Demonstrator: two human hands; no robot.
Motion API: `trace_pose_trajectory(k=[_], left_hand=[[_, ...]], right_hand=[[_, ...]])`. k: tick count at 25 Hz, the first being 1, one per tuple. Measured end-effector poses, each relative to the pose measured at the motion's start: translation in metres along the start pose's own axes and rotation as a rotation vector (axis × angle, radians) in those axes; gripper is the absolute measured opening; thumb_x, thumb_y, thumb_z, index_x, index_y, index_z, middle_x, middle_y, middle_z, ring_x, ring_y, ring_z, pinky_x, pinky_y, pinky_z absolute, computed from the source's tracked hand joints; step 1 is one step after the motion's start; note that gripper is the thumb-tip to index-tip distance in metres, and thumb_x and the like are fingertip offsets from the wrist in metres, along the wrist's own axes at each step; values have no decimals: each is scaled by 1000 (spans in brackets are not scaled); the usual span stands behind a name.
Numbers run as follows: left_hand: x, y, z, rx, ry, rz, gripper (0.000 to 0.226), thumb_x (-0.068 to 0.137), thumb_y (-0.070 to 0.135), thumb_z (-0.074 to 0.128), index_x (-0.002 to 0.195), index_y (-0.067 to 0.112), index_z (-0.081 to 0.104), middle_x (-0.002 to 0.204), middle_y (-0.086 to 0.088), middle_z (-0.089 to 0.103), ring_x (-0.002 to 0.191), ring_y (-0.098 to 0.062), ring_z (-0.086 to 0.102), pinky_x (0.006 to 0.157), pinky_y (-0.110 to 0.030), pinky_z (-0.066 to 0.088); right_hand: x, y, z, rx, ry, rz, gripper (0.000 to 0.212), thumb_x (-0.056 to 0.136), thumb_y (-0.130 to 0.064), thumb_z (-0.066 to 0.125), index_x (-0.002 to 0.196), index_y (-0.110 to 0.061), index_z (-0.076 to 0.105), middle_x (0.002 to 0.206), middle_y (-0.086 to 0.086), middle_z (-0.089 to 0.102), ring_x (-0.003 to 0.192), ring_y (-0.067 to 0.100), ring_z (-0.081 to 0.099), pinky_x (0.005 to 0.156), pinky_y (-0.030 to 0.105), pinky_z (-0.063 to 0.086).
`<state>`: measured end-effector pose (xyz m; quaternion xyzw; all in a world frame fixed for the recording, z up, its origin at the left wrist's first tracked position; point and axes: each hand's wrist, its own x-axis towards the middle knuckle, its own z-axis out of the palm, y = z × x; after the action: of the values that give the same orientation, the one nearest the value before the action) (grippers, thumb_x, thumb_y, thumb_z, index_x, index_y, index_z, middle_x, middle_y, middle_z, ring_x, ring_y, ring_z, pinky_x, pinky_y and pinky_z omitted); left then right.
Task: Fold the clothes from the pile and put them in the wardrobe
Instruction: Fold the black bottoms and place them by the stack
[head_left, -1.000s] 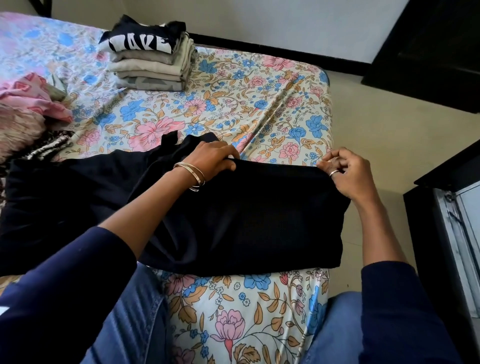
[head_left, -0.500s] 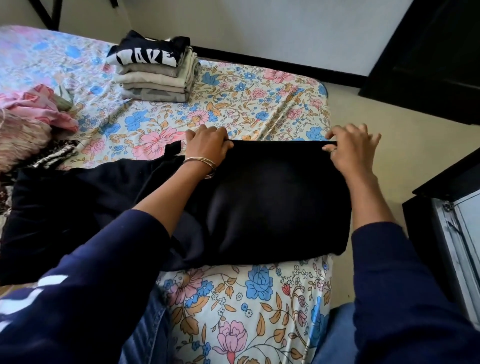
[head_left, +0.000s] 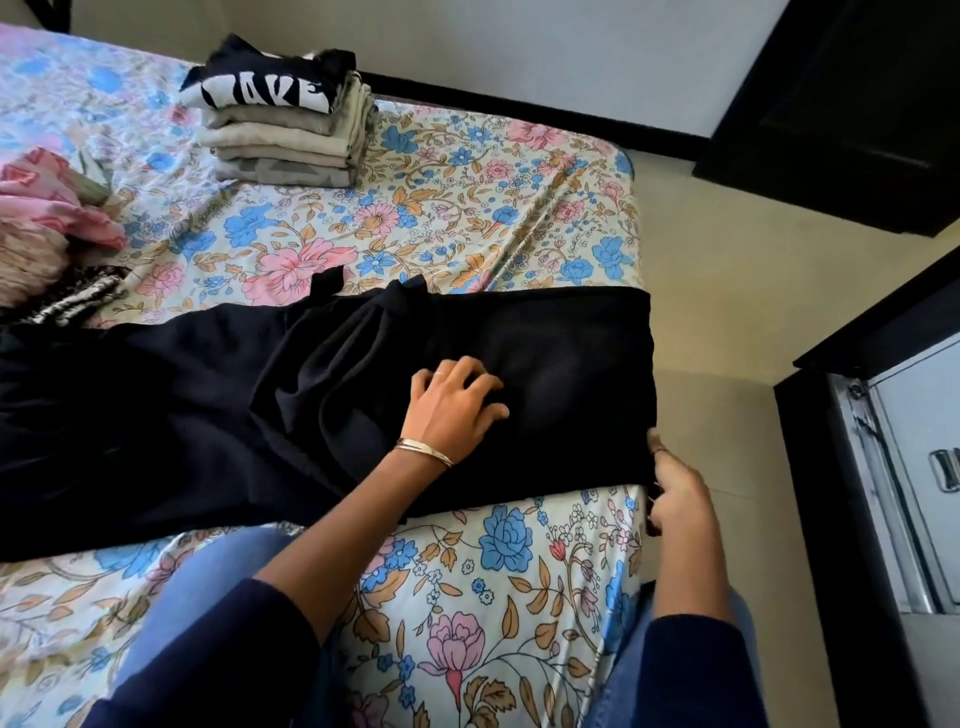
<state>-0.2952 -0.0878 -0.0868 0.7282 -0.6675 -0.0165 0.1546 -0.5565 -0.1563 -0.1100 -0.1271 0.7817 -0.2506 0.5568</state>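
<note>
Floral bedsheet (wrinkled) under black garment; left hand flat atop.

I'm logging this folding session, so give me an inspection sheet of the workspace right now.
Surface: bed with floral sheet, wrinkled.
Job's things: black garment spread across the bed, right part folded flat; folded stack at the far side.
Clutter: unfolded pink clothes at the left edge.
Grippers: left hand rests flat on the garment, fingers spread; right hand at its right edge, grip unclear.
Cables: nothing seen.
Surroundings: metal cabinet at right, bare floor.
</note>
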Motion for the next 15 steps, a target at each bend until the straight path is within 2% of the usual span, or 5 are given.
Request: trace_pose_trajectory(k=[4,8,10,13,15], left_hand=[[-9,-3,-5,6,-264,-114,64,92,66,25,150,36,24,161,5,9,148,-20,6,117,-50,4],[-16,-5,-18,-75,-259,-100,67,90,67,15,151,39,16,161,8,-1,149,-17,-5,118,-48,0],[-19,-8,-19,-64,-287,-135,61,96,59,26,151,36,17,161,8,2,149,-16,-2,118,-48,3],[-18,-15,-28,-88,-324,-105,56,97,48,44,149,29,31,160,5,17,147,-19,12,115,-48,19],[-22,-19,-38,-172,-94,-17,41,93,34,57,132,24,57,144,-1,48,132,-28,42,101,-48,41]], right_hand=[[-15,-13,-21,345,211,-213,23,85,-7,71,103,3,61,110,15,65,98,26,63,94,48,52],[-27,-31,-43,537,432,-570,27,85,6,61,110,-4,64,113,16,62,95,20,62,85,31,55],[-28,-34,-44,338,471,-585,35,86,7,61,119,-5,57,126,20,53,113,29,57,90,32,50],[-48,-26,-16,-233,525,-407,51,82,-2,66,127,-13,44,141,25,30,131,43,30,102,53,31],[-63,-13,14,-463,468,-543,47,82,-7,69,125,-17,50,138,22,32,129,40,28,101,53,28]])
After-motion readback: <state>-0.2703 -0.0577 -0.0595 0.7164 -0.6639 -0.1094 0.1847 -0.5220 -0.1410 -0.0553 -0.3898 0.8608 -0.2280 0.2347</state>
